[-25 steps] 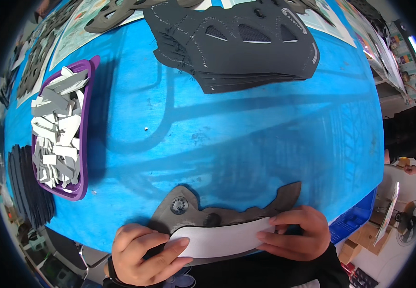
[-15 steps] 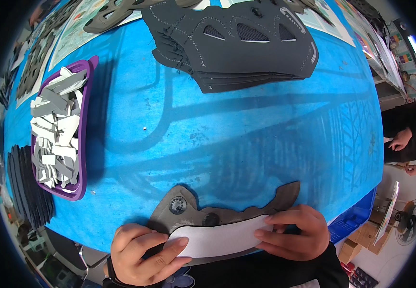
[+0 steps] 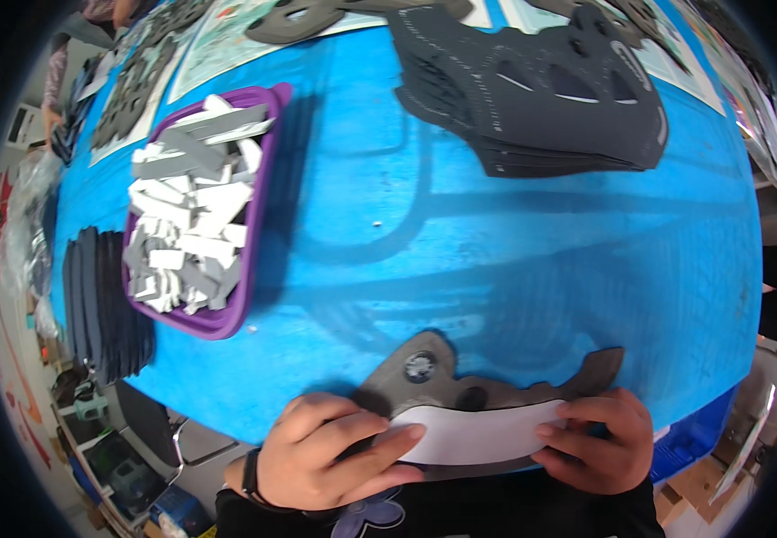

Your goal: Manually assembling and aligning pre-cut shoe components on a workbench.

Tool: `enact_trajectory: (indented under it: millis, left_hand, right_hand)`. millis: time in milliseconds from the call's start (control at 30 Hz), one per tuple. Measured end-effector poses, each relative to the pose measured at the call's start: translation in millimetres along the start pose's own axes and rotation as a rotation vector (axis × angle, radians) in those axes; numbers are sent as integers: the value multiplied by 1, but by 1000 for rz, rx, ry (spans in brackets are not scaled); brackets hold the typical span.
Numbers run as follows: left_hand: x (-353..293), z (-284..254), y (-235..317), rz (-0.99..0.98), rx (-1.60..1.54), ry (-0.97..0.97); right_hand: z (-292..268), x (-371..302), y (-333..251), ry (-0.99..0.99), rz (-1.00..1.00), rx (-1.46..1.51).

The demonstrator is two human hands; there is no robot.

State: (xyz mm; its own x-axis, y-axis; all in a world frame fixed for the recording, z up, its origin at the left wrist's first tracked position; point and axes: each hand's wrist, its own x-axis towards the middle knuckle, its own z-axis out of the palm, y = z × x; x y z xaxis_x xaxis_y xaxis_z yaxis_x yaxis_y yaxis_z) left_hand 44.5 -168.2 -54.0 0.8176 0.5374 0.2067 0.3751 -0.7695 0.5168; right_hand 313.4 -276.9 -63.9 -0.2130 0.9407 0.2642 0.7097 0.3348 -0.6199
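Note:
At the table's near edge lies a grey-brown shoe-upper piece (image 3: pixel 527 394), with a wavy far edge and a round dark patch (image 3: pixel 420 366) near its left end. A curved white strip (image 3: pixel 478 437) covers its near part. My left hand (image 3: pixel 330 457) is closed on the left end, fingertips pressed on the strip. My right hand (image 3: pixel 599 444) grips the right end, thumb and fingers pinching strip and upper together. Each palm faces down or inward, so the undersides of the grips are hidden.
A purple tray (image 3: pixel 261 179) of white and grey strips stands at left, beside a stack of dark pieces (image 3: pixel 106 314). Stacked dark shoe uppers (image 3: pixel 541 117) lie at the far right. A blue crate (image 3: pixel 693 439) sits below the right edge. Another person (image 3: pixel 57 85) shows at far left.
The view has swung left, so everything on the table appears shifted rightward. Both hands keep their hold on the shoe-upper piece and white strip, with little other visible change.

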Motion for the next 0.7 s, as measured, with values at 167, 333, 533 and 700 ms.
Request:
enact_trajectory:
  millis: [167,333,533,700]
  left_hand:
    - [-1,2,2,4,-7,7]
    - [0,1,0,36,-2,32]
    - [-2,2,-2,38,47,68]
    - [-7,4,3,47,135,122]
  right_hand:
    - [1,-2,-4,59,-26,-68]
    - [0,1,-7,-2,-53,-123]
    - [6,6,-14,7,10,-167]
    - [9,8,-16,75,-69,-137]
